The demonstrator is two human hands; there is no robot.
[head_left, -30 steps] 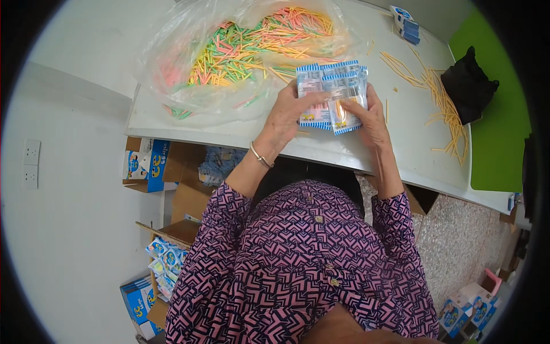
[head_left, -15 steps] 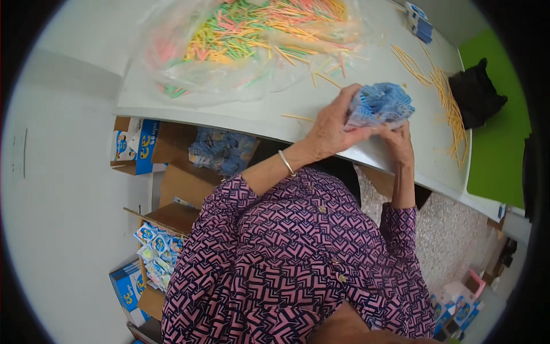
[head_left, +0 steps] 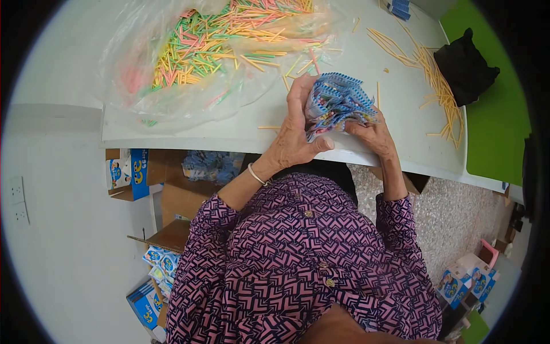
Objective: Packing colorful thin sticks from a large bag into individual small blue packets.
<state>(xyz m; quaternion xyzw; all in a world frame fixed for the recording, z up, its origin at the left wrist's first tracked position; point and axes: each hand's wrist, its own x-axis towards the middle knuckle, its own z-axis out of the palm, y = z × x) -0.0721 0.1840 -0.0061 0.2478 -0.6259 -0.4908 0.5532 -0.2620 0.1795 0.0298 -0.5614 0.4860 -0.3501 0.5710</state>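
Just above the table's near edge I hold a bundle of blue printed plastic packets between both hands. The packets have blue-and-white striped edges and fan out at the top. My left hand, with a pale bangle at the wrist, cups the bundle's left side, its thumb along the bottom. My right hand grips the lower right side; its thumb shows in front, and the other fingers are mostly hidden behind the packets. Beyond my left hand, a clear plastic bag lies spread open under many short pink, green and yellow sticks.
Long yellow sticks lie at the right of the white table, beside a black bag on a green surface. Below the table at left are cardboard boxes and blue packets. Printed boxes stand at lower right.
Both hands have moved left and nearer to me with the bundle. The packets are now tilted, with their striped edges fanned out more. The whole view has shifted slightly.
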